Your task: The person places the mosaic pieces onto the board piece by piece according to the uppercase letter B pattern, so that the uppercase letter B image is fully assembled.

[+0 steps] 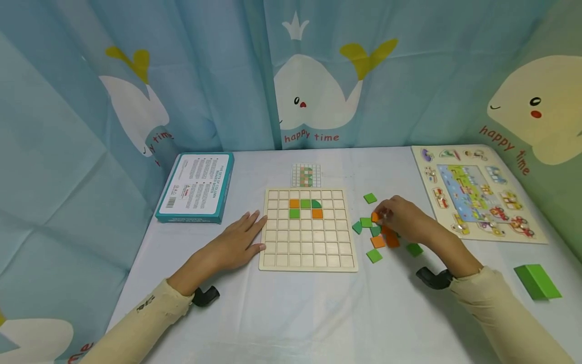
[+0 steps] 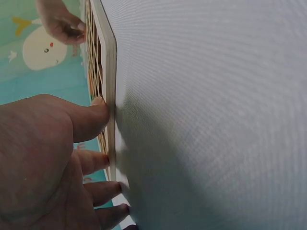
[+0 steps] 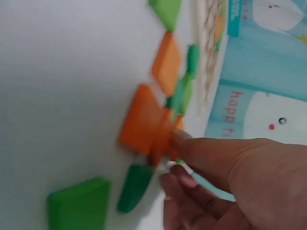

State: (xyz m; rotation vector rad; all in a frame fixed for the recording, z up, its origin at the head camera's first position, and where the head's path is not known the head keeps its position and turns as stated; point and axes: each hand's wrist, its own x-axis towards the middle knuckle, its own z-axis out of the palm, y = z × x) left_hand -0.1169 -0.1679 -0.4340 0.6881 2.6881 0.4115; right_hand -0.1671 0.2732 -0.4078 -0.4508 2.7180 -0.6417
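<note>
Grid board (image 1: 307, 248) mid-desk (image 1: 291, 318), near-square, sides running roughly 12 to 6. On it, quarter-round tile (image 1: 316, 205) turns its curve toward 1 or 2 o'clock. Your left hand (image 1: 234, 245) sits at the board's 9 o'clock, fingers spread, nearly straight, gripping nothing. Your right hand (image 1: 403, 220), at 3 o'clock, bends thumb and fingers over orange tiles (image 1: 391, 237); cannot tell whether one is pinched. Left wrist view: your thumb laps the board's rim, less plain from the head. Right wrist view: dark-green tile (image 3: 135, 188), long axis 1 to 7, mostly screened by your hand overhead.
</note>
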